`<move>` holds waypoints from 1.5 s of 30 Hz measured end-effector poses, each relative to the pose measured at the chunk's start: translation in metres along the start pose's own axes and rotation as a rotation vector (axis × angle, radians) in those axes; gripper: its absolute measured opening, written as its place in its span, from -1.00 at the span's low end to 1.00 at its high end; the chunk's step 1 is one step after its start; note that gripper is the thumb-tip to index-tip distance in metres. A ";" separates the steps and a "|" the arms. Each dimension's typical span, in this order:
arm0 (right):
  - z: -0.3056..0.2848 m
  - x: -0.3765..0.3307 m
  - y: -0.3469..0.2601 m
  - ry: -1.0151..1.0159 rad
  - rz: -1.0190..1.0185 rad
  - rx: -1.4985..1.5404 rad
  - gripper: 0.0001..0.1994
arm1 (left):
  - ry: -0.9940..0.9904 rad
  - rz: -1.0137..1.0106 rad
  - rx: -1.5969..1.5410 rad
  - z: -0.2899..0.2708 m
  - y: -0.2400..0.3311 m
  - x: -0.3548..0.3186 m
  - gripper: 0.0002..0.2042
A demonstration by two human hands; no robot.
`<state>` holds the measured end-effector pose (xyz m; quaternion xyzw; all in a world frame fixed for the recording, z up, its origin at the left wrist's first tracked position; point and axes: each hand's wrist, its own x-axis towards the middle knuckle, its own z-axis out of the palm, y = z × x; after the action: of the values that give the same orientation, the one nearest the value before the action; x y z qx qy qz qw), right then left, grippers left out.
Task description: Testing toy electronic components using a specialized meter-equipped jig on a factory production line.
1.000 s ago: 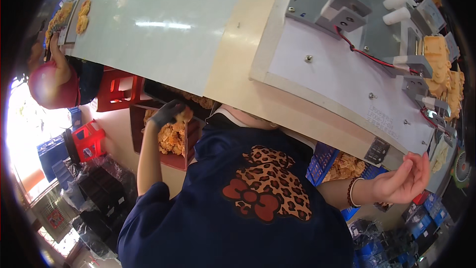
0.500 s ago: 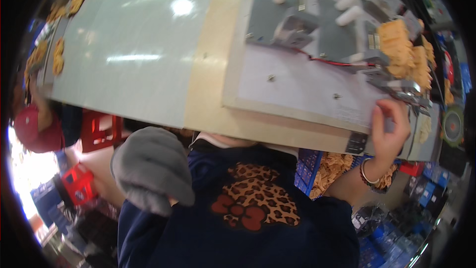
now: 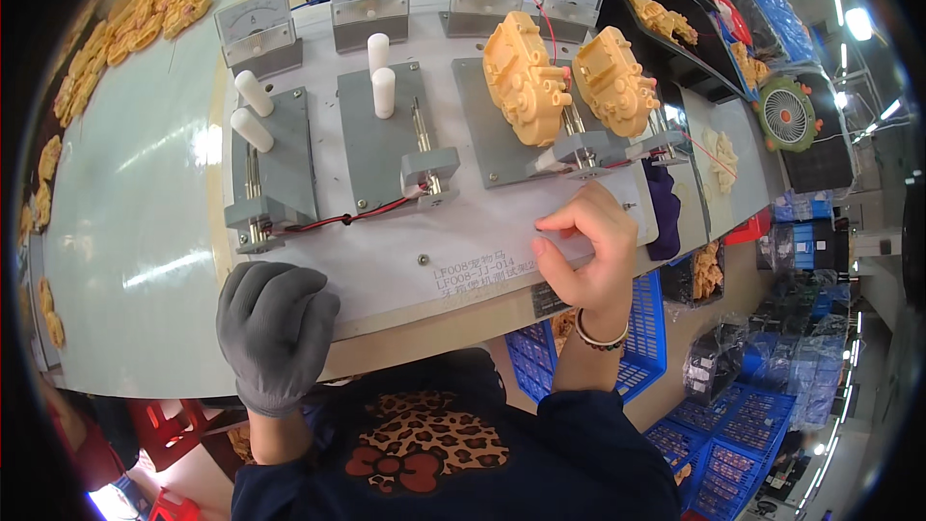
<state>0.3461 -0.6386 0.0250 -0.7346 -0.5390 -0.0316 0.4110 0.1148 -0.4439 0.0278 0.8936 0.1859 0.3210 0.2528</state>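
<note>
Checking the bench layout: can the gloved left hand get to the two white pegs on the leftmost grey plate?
Probably yes. The left hand rests on the board's near edge below the grey plate, and nothing lies between it and the white pegs.

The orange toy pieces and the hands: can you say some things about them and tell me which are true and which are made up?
1. The left hand wears a grey glove. True.
2. The right hand wears a glove too. False: it is bare, with a bracelet at the wrist.
3. Two orange toy pieces sit on the grey stands on the right side of the white board. True.
4. The left hand holds an orange piece. False: it rests closed at the board's near edge, with nothing seen in it.
5. The two left stands carry white pegs and no orange pieces. True.
</note>
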 end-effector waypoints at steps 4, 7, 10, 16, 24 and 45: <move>0.000 -0.004 0.004 0.107 0.078 0.050 -0.86 | -0.009 -0.075 -0.050 0.000 0.000 0.000 -0.83; -0.001 -0.004 0.006 0.116 0.096 0.080 -0.87 | -0.015 -0.082 -0.043 -0.001 -0.001 -0.001 -0.83; -0.001 -0.005 0.008 0.101 0.087 0.054 -0.87 | -0.012 -0.072 -0.020 0.000 -0.001 -0.003 -0.82; 0.000 -0.004 0.004 0.103 0.108 0.032 -0.86 | -0.022 -0.075 -0.044 -0.001 -0.002 -0.003 -0.82; 0.006 -0.003 0.003 0.127 0.080 -0.076 -0.82 | -0.013 -0.121 -0.050 -0.001 -0.001 -0.004 -0.81; 0.005 -0.008 0.005 0.113 0.053 -0.113 -0.90 | 0.034 -0.139 -0.074 0.003 -0.004 -0.006 -0.78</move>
<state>0.3445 -0.6419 0.0149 -0.7677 -0.4927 -0.0923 0.3993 0.1116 -0.4442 0.0210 0.8629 0.2397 0.3246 0.3042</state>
